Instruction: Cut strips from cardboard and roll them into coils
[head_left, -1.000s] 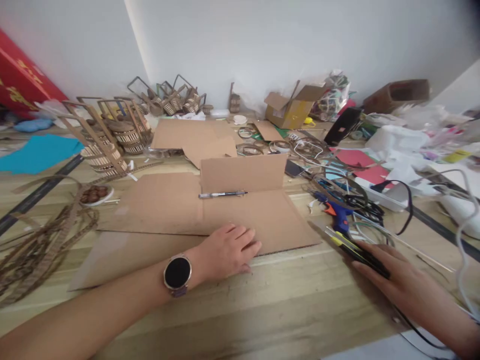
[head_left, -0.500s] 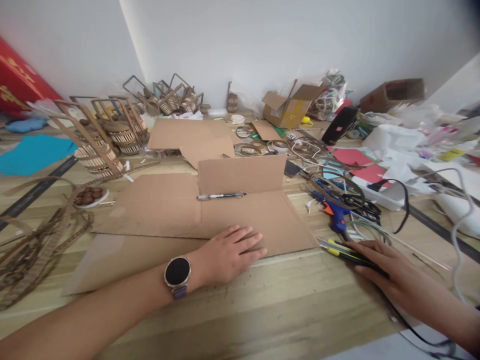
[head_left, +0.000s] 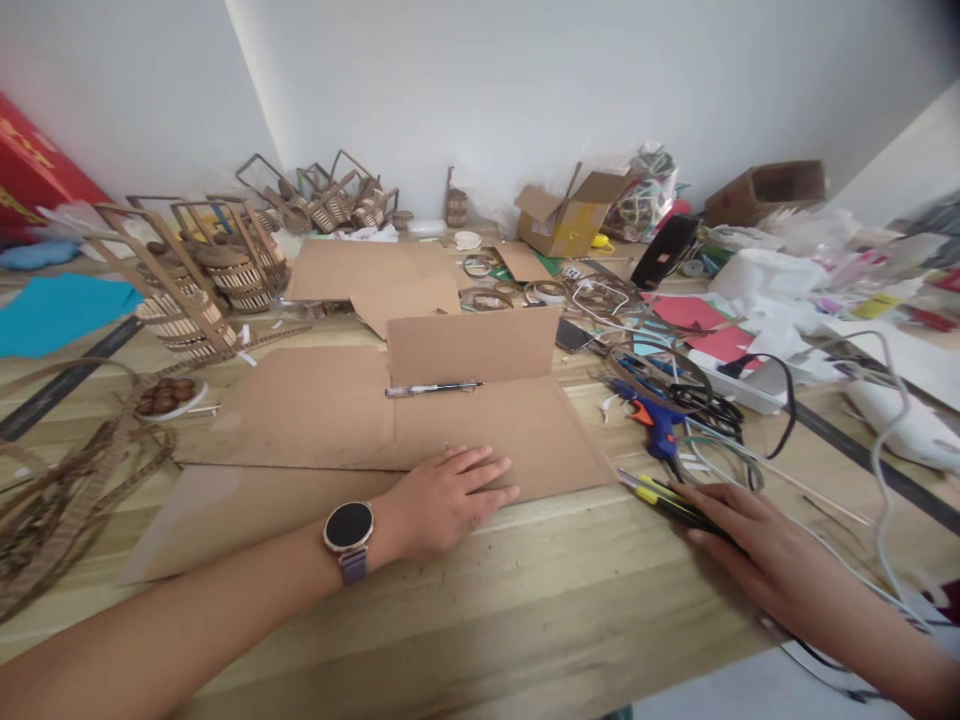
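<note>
The right hand (head_left: 765,545) gripped a yellow-and-black cutter (head_left: 667,503), blade near the right corner of the plain brown, creased cardboard (head_left: 510,425) on the table (head_left: 480,630). The left hand (head_left: 442,503), fingers slightly spread, rested on its near edge; beyond lay a pen (head_left: 435,389).

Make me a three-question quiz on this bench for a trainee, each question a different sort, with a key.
1. True or false: the pen lies in the white dish.
2. What does the right hand hold?
A) glue gun
B) cutter
C) basket
3. Fill in: a ____ is strapped just behind the left hand.

Key:
1. False; it lies on the cardboard.
2. B.
3. Watch.
</note>
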